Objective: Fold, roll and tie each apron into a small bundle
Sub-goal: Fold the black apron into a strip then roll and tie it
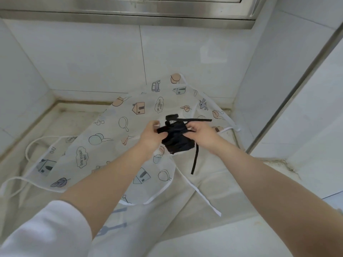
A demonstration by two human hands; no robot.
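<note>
A black apron, rolled into a small bundle (177,140), hangs in the air between my two hands. My left hand (151,135) grips a black strap on the bundle's left side. My right hand (201,134) pinches the bundle's right side, where another strap runs off to the right. A loose black strap (194,160) dangles below. Under them a white printed apron (104,138) with houses, leaves and fruit drawings lies spread flat on the counter (213,182), its white ties trailing off both sides.
White tiled walls (83,62) enclose the counter at the back and left. A steel ledge (130,15) runs overhead. A metal-edged white panel (297,99) rises at the right. White apron ties (206,199) lie across the counter near its front.
</note>
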